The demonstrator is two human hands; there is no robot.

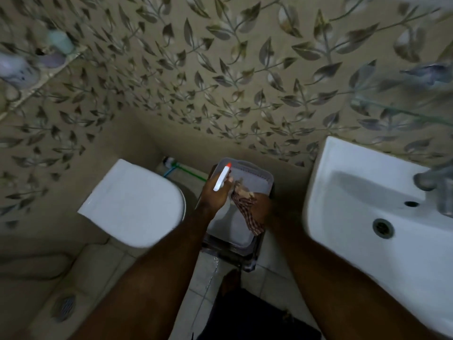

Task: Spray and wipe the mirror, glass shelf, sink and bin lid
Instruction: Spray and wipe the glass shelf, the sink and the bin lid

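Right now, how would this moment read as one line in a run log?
step: wiping bin lid | left hand: holds spray bottle | right hand: presses cloth on lid | sink: untouched

Bin lid (245, 185): smooth grey plastic, dull sheen. Cloth (247, 212): checked woven fabric, matt, creased. Spray bottle (221, 180): white plastic, orange nozzle. Sink (348, 192): glossy white ceramic; tap (438, 190) seen as metal. Floor (210, 278): pale tiles, wet streak noted.
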